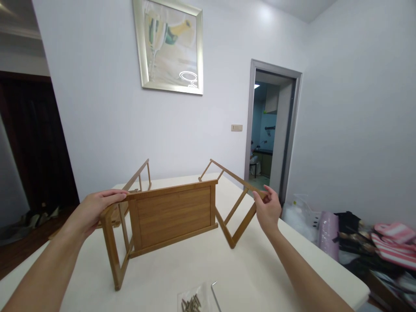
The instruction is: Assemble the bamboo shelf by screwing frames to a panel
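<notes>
A brown wooden panel [175, 212] stands on its long edge on the white table [152, 281]. At its left end is a wooden side frame [110, 255], apparently joined to it. My left hand [92, 210] is closed over the upper corner where frame and panel meet. In my right hand [269, 210], thumb and fingers pinch the corner of a second wooden side frame [244, 225]. That frame leans at an angle beside the panel's right end; I cannot tell whether they touch.
Near the front edge lie a clear bag of screws [191, 303] and a hex key [216, 295]. More wooden pieces [116, 224] sit behind my left hand. Bags and folded cloth [394, 242] are piled right of the table. A doorway [251, 130] opens beyond.
</notes>
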A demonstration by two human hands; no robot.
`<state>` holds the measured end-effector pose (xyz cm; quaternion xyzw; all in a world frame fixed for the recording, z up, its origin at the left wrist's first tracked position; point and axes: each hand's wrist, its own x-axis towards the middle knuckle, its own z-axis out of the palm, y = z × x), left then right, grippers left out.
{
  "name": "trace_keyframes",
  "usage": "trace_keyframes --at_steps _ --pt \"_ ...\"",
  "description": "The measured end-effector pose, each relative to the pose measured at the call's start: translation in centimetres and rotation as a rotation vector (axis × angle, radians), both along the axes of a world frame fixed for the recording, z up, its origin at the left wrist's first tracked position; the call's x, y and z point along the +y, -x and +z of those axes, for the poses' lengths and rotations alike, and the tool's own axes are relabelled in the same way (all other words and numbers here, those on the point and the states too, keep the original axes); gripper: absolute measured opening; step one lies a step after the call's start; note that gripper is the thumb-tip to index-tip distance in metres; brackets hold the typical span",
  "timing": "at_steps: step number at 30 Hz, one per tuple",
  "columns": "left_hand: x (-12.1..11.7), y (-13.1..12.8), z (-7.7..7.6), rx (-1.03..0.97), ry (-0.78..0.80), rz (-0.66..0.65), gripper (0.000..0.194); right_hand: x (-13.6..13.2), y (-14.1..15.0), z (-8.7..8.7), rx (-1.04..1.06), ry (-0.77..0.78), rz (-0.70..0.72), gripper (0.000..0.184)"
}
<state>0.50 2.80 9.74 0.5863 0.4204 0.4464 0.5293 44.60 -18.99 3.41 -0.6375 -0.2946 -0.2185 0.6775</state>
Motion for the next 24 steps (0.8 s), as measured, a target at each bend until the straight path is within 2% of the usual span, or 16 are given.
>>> trace_keyframes --at_steps 5,9,13,20,24 --pt "-0.1 -0.2 0.1 0.007 0.002 0.010 0.048 0.6 2.7 2.3 -0.136 0.036 0.004 0.054" --pt "-0.2 -0.1 0.2 0.004 -0.006 0.003 0.047 1.5 3.7 2.3 -0.143 0.078 0.084 0.052" --pt "-0.4 -0.1 0.4 0.019 -0.022 0.001 0.047 1.6 4.4 0.4 -0.025 0.202 0.170 0.048" --pt "-0.5 -0.2 0.2 0.013 -0.029 -0.007 0.048 0.4 5.0 -4.4 -0.047 0.517 0.309 0.041" --pt "-0.4 0.0 0.2 0.024 -0.031 -0.008 0.047 -0.4 5.1 -6.4 0.041 0.575 0.370 0.036"
